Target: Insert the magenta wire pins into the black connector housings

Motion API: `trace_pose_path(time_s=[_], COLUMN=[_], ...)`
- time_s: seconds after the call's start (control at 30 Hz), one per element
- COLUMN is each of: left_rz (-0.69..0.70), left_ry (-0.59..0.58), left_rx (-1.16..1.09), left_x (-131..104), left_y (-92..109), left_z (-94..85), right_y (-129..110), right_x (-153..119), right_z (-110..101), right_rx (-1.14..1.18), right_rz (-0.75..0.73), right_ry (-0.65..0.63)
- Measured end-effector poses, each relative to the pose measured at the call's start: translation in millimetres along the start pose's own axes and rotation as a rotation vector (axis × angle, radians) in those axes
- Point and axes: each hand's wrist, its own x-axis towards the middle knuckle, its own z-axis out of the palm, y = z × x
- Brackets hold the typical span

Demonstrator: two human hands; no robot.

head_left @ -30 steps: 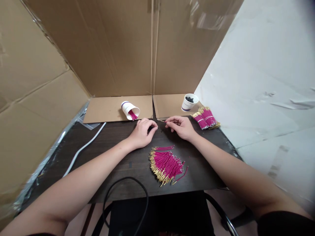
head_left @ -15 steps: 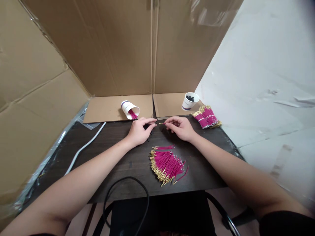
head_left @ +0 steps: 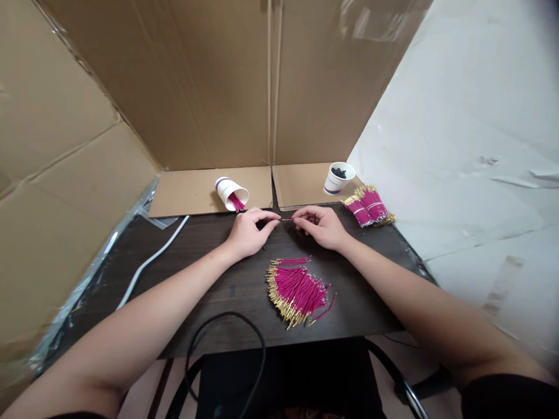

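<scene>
My right hand [head_left: 322,227] pinches a gold-tipped pink wire [head_left: 287,219] reaching my left hand [head_left: 248,234], whose grip I cannot verify

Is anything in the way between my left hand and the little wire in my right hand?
Nothing visible stands between them: your right hand holds the pink wire, its gold end pointing toward your left hand. Whether they touch is too small to tell.

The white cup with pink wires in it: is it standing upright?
No, the white cup lies tipped over on its side, with the pink wires showing at its open mouth.
</scene>
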Motion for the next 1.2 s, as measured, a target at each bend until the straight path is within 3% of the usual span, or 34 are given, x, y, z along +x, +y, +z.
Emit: trace_pose_path(time_s=[1.2], left_rz=[0.099], left_ry=[-0.017], left_rx=[0.066], left_x=[-1.9], left_y=[1.4], left_z=[0.2], right_y=[-0.5], right_x=[-2.9], right_z=[2.9], right_rx=[-0.067], right_rz=[-0.038], right_ry=[0.004])
